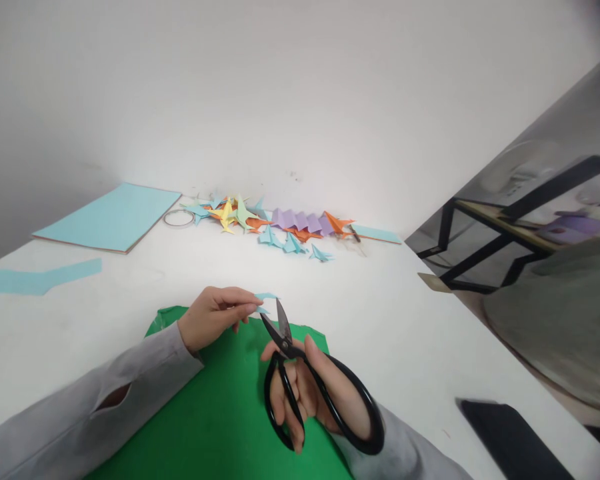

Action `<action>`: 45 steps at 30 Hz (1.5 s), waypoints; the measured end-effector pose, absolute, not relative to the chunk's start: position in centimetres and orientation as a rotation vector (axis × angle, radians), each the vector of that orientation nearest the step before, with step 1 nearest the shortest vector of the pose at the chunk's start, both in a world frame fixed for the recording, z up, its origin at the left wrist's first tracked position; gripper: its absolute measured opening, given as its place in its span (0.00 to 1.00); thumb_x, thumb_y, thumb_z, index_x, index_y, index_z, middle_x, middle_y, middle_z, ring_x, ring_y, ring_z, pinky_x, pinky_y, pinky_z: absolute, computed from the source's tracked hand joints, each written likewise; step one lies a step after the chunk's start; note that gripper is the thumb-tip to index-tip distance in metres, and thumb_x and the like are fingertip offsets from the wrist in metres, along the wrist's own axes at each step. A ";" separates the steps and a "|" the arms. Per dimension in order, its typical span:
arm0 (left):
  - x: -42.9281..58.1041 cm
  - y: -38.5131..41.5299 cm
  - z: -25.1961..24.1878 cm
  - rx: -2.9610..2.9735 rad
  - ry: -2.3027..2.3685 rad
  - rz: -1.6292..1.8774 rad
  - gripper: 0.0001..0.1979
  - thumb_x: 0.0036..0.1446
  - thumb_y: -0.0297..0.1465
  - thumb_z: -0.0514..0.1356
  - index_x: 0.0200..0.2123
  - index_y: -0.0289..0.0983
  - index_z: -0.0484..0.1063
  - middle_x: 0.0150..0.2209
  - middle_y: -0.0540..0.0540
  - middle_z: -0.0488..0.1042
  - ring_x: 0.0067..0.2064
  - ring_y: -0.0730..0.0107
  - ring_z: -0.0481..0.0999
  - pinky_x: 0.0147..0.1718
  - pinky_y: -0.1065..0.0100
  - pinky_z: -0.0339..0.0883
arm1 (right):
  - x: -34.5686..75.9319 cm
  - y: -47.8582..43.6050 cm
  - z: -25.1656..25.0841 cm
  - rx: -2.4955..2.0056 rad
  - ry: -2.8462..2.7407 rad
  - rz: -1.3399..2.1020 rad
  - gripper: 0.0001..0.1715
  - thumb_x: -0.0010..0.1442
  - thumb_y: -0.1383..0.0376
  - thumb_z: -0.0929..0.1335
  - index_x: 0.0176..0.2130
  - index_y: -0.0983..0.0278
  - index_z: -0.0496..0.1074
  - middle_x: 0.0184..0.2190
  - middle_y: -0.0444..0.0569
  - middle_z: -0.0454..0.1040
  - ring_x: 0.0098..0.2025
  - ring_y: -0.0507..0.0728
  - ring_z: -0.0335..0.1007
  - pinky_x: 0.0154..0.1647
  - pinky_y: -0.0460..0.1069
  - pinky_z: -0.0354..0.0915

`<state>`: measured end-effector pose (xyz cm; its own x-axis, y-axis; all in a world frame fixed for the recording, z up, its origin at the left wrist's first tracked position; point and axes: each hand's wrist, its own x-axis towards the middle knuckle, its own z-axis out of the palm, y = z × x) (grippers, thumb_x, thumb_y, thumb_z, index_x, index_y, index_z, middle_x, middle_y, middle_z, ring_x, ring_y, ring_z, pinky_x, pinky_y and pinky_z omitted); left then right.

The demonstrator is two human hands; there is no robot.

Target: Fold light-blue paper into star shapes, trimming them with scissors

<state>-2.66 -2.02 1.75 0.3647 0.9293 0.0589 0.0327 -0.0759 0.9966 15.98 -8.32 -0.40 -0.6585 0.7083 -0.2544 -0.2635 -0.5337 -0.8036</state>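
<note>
Between the fingertips of my left hand is a small piece of light-blue folded paper, with two narrow tips sticking out to the right. My right hand grips black-handled scissors, thumb and fingers through the large loops. Their blades are spread and point up and away from me. The blade tips are close to the blue paper tips; whether they touch I cannot tell. Below both hands lies a green sheet on the white table.
A stack of blue paper lies back left, a blue offcut nearer. Along the wall are several folded paper figures, a pleated purple paper and a wire ring. A dark flat object lies front right, near the table's edge.
</note>
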 end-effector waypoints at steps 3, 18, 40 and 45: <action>-2.9 -1.8 1.5 1.419 0.936 0.928 0.11 0.43 0.33 0.64 0.31 0.32 0.78 0.25 0.45 0.73 0.21 0.77 0.65 0.17 0.73 0.59 | 16.1 -8.3 0.0 -0.830 -1.034 2.215 0.37 0.54 0.40 0.54 0.48 0.67 0.59 0.19 0.50 0.74 0.12 0.52 0.66 0.11 0.44 0.63; -3.5 -1.6 1.7 1.144 0.899 0.859 0.25 0.38 0.30 0.67 0.42 0.31 0.69 0.28 0.45 0.75 0.19 0.78 0.66 0.14 0.75 0.55 | 16.6 -7.7 1.1 -0.951 -1.231 2.165 0.34 0.55 0.47 0.61 0.48 0.72 0.62 0.13 0.44 0.70 0.06 0.47 0.57 0.05 0.39 0.53; -3.2 -2.0 1.3 0.800 0.967 0.880 0.17 0.29 0.22 0.69 0.29 0.32 0.74 0.27 0.46 0.77 0.25 0.75 0.71 0.22 0.73 0.60 | 16.3 -7.6 1.1 -1.005 -1.240 2.150 0.34 0.57 0.48 0.60 0.49 0.74 0.62 0.10 0.41 0.67 0.05 0.46 0.53 0.04 0.39 0.52; -3.1 -2.1 1.6 0.721 0.962 0.878 0.16 0.28 0.20 0.69 0.28 0.32 0.75 0.28 0.46 0.77 0.26 0.74 0.72 0.23 0.74 0.61 | 16.3 -7.6 1.1 -0.988 -1.263 2.149 0.33 0.58 0.49 0.59 0.49 0.73 0.62 0.10 0.41 0.67 0.05 0.46 0.54 0.04 0.39 0.52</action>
